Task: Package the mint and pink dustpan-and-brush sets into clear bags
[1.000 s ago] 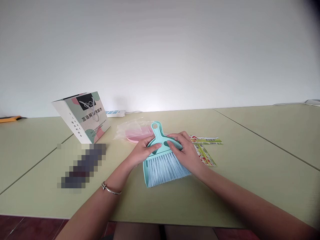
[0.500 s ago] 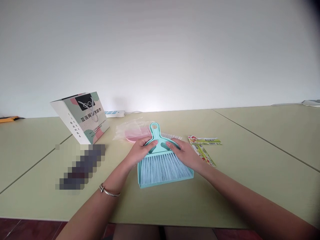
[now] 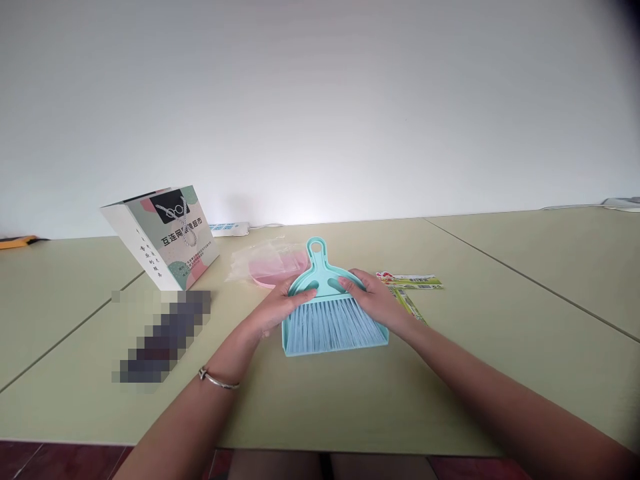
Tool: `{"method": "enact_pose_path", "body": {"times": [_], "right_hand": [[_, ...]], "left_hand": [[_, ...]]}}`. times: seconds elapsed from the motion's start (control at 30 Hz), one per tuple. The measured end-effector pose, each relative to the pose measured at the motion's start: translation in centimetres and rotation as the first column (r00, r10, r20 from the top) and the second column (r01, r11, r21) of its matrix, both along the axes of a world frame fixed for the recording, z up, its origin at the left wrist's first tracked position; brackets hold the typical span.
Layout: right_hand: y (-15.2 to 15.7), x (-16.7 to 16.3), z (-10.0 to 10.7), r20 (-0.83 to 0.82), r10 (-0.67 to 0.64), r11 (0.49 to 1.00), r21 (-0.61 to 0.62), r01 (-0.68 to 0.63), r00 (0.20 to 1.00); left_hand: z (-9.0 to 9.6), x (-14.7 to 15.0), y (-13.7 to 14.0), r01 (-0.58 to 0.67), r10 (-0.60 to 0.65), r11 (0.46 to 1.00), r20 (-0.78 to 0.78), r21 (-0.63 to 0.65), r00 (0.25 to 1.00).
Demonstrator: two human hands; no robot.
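Observation:
A turquoise hand brush (image 3: pixel 327 327) with pale blue bristles lies nested in a matching dustpan (image 3: pixel 286 343), handle pointing away from me. My left hand (image 3: pixel 280 307) grips the set at its left shoulder, thumb on the brush's face. On the opposite side my right hand (image 3: pixel 377 300) holds it the same way, thumb pressed near the right oval recess. The fingers behind are hidden. Both hands keep the set above the table, tilted so the bristles face me.
Behind the set lies a pink dustpan (image 3: pixel 273 270) partly under clear plastic wrap (image 3: pixel 245 260). Printed cardboard labels (image 3: pixel 410 281) lie to the right. A paper gift bag (image 3: pixel 183 233) stands left, a blurred-out dark object (image 3: pixel 165 340) before it. A power strip (image 3: pixel 230 229) sits by the wall.
Both hands have moved the brush and dustpan slightly up and to the right and tipped them a little. The grip stays the same.

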State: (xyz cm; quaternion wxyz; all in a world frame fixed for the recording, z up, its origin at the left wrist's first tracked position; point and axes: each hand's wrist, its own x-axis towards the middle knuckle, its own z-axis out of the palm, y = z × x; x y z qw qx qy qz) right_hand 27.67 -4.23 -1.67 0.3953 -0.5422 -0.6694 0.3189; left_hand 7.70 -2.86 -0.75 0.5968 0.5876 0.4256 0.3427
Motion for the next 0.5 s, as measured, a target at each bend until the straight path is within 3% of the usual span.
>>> {"method": "enact_pose_path", "body": {"times": [0.13, 0.2, 0.27, 0.3, 0.37, 0.5], "right_hand": [[1.7, 5.6, 1.3, 0.002, 0.076, 0.992, -0.105, -0.075, 0.997], [2.8, 10.1, 1.1, 0.162, -0.192, 0.973, -0.095, 0.209, 0.968], [3.7, 14.5, 0.2, 0.413, -0.449, 0.854, -0.062, 0.516, 0.793], [4.0, 16.3, -0.4, 0.505, -0.474, 0.809, -0.073, 0.583, 0.721], [4.3, 18.6, -1.4, 0.579, -0.417, 0.788, -0.155, 0.596, 0.701], [4.3, 18.9, -2.1, 0.557, -0.263, 0.860, -0.235, 0.454, 0.787]], "left_hand": [[-0.4, 0.0, 0.2, -0.058, 0.058, 0.998, 0.041, 0.001, 0.997], [-0.5, 0.0, 0.3, -0.092, 0.094, 0.995, 0.078, -0.030, 0.992], [-0.4, 0.0, 0.3, -0.124, 0.131, 0.990, 0.119, -0.061, 0.984], [-0.4, 0.1, 0.3, -0.140, 0.148, 0.988, 0.134, -0.068, 0.980], [-0.3, 0.1, 0.3, -0.157, 0.166, 0.985, 0.157, -0.070, 0.974], [-0.3, 0.0, 0.4, -0.171, 0.180, 0.983, 0.162, -0.069, 0.970]]}}
